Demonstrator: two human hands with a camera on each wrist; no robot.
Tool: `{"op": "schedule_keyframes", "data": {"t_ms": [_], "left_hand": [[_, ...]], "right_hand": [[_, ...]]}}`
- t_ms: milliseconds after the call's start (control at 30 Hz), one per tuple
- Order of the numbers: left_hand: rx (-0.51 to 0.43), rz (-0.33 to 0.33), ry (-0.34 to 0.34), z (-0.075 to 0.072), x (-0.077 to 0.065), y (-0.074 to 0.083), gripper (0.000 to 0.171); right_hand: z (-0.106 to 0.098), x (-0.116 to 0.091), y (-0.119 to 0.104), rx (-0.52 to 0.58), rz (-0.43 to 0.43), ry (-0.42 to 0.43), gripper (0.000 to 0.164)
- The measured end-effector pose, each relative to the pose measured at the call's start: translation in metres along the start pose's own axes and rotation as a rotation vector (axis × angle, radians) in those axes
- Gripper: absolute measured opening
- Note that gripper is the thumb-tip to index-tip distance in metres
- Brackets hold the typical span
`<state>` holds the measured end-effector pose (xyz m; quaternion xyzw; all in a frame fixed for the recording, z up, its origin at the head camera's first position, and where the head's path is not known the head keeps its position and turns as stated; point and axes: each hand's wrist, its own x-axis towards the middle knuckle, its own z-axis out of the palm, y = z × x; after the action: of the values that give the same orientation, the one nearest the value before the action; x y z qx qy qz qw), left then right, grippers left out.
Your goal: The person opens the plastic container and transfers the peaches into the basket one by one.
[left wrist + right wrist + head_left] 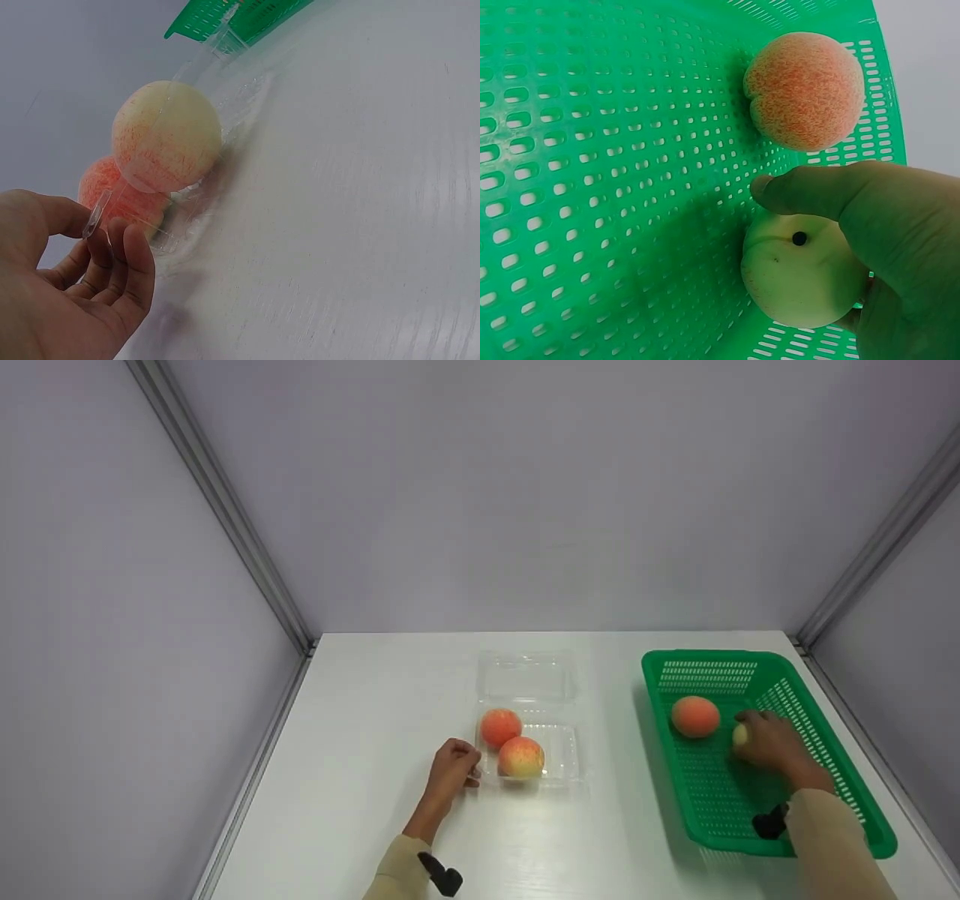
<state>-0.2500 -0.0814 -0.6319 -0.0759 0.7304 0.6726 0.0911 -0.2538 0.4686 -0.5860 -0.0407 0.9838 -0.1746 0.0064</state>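
My left hand (450, 769) pinches the near left rim of a clear plastic clamshell box (562, 750), whose lid (525, 679) lies folded back. In the left wrist view, thumb and fingers meet at the clear edge. Two peaches sit in the left half of the box: a red one (500, 727) behind and a red-yellow one (521, 758) in front. Inside the green basket, my right hand (772, 741) grips a pale yellow-green peach (802, 277) with a dark dot at its stem end. An orange-red peach (696, 717) lies just left of that hand.
The green perforated basket (739, 846) stands at the right of the white table (360, 720). Grey panels (540, 510) rise behind the table and on both sides, with metal frame posts (247, 532) at the corners. Dark wrist devices (442, 876) are worn at the sleeves.
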Motion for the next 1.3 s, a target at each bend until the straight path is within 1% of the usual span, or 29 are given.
{"op": "schedule_keyframes", "data": {"t_ms": [267,500,633,1033,1167,1300], "left_hand": [[-0.005,0.002,0.002,0.0,-0.001,0.002,0.016],[-0.051,0.003,-0.009,-0.001,0.0,0.002,0.017],[-0.06,0.011,-0.018,-0.001,0.001,0.0,0.017],[-0.04,0.019,0.003,0.002,0.002,0.001,0.015],[-0.048,0.005,0.008,0.002,0.002,0.001,0.015],[-0.056,0.013,0.001,0.002,0.001,0.001,0.014]], "right_hand": [[0.0,0.001,-0.001,0.01,0.017,-0.004,0.06],[0.0,0.001,-0.002,0.007,0.016,-0.003,0.059],[0.0,0.002,-0.002,0.005,0.012,0.002,0.058],[-0.006,0.002,-0.007,0.025,0.016,-0.001,0.059],[-0.01,0.003,-0.009,0.021,0.01,0.005,0.059],[-0.013,0.004,-0.011,0.011,0.0,0.008,0.06]]}}
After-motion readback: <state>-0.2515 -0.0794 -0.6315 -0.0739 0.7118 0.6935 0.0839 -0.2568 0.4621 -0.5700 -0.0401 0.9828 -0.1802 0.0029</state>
